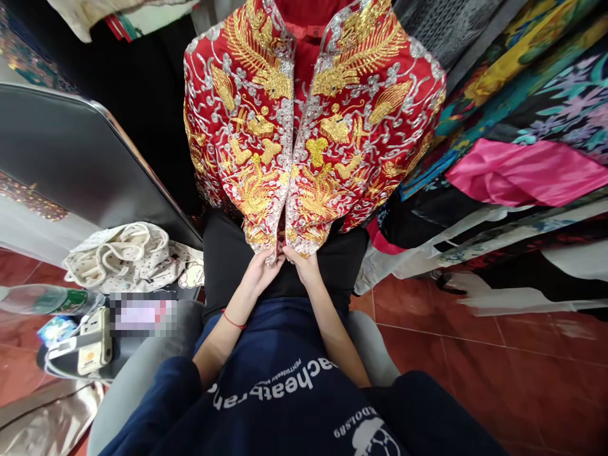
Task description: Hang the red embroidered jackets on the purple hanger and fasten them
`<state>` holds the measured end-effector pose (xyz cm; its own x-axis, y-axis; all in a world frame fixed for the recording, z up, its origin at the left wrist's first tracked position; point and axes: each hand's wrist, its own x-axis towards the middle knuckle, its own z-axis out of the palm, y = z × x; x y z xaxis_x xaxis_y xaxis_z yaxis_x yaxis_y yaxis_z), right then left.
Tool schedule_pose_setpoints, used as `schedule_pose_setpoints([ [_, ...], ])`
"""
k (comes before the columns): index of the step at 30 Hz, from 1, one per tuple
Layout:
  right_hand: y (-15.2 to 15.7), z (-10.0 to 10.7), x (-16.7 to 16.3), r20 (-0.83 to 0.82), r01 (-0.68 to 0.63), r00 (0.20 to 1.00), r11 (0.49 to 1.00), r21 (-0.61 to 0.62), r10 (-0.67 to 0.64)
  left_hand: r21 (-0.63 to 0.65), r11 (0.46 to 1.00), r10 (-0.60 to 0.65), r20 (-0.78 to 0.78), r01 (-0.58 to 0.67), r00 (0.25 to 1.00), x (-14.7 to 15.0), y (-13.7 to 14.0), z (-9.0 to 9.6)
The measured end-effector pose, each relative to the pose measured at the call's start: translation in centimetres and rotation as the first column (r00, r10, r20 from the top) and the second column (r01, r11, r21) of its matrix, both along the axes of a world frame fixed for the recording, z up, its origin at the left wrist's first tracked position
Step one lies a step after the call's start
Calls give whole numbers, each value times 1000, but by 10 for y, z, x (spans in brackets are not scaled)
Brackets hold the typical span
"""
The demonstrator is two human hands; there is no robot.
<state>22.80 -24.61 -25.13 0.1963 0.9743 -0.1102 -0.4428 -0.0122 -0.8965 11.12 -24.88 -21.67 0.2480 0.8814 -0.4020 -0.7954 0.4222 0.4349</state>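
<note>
A red jacket (313,145) with gold and silver embroidery lies spread before me, its collar away from me and its lower edge over my lap. The two front edges run down the middle, nearly meeting at the hem. My left hand (264,273), with a red string bracelet (234,321) on the wrist, pinches the bottom corner of the left front panel. My right hand (304,265) grips the bottom corner of the right front panel. Both sets of fingertips are close together and partly hidden by the cloth.
Hanging garments with a bright pink cloth (527,172) crowd the right side. To the left are a dark panel (61,152), a dotted cream cloth bag (123,256), a plastic bottle (47,299) and a power strip (95,342). Red floor tiles (427,342) show at the lower right.
</note>
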Motion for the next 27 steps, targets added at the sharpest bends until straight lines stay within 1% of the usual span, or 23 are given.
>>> schedule_pose_setpoints([
  [2,-1,-3,1,0,-18,1000,1000,9,18,31,1000,7,-4,-7,1000,0,-1,-3],
  [5,-2,-7,3,30,-67,997,997,42,66,83,995,46,2,-46,999,1,-4,-3],
  [8,-4,-9,6,72,-115,991,991,71,109,106,990,96,-5,-95,995,2,-5,-2],
  [12,-6,-9,9,149,-194,973,977,94,178,113,988,106,-32,-101,994,2,-4,-7],
  [19,-8,-6,5,194,-153,971,986,62,139,197,970,157,-45,-145,987,6,-6,-11],
  [27,-9,3,6,198,-138,972,990,44,126,222,959,195,-73,-174,978,9,-8,-10],
])
